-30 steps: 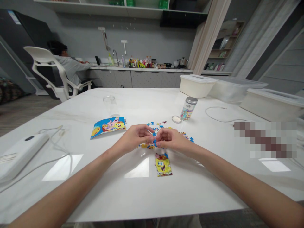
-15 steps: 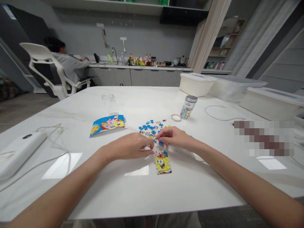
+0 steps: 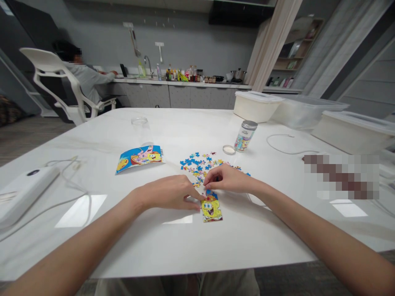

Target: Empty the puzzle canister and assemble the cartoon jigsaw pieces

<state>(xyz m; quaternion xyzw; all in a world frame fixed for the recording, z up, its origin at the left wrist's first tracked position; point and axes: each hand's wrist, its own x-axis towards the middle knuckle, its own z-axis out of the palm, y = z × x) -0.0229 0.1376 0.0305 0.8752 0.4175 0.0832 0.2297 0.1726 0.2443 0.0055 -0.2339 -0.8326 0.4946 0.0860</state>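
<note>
Atop tbl [image 3: 154, 242], puzzle sect. [image 3: 211, 210] now under both hands: L hand [image 3: 163, 193] narrow, fingertips at its edge; R hand [image 3: 228, 179] narrow pinch, anything held unclear.

A matte grey wall [image 3: 191, 41] rises behind a long counter with light grey cabinets [image 3: 185, 96] and a steel faucet [image 3: 148, 65]. To the left, a seated person [image 3: 88, 80] in a grey sleeve uses a white-framed office chair [image 3: 46, 61] on a brown wood-look floor [image 3: 31, 139]. Right, a wooden wall shelf [image 3: 296, 53] stands beyond a pale beige pillar [image 3: 271, 45].
</note>
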